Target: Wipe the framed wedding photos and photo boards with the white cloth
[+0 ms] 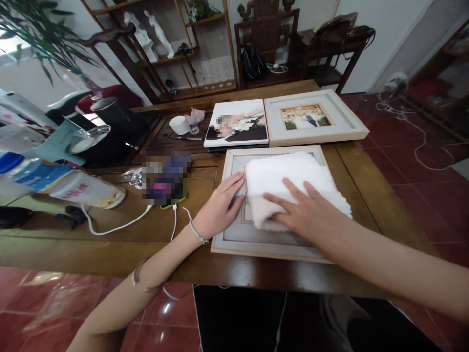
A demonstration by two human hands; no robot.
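A pale picture frame (pixel 234 242) lies flat on the wooden table (pixel 110 244) in front of me. A folded white fluffy towel (pixel 289 178) covers most of its glass. My right hand (pixel 306 210) lies flat on the towel with its fingers stretched out, pressing it onto the frame. My left hand (pixel 220 205) rests open on the frame's left edge, fingertips touching the towel's side. A thin bracelet circles my left wrist.
Behind lie a second framed photo (pixel 315 117) and a canvas print (pixel 238 122). To the left sit a phone on a white charging cable (pixel 166 181), a white cup (pixel 179 124), a lying plastic bottle (pixel 62 183) and a kettle. Shelves and a chair stand behind.
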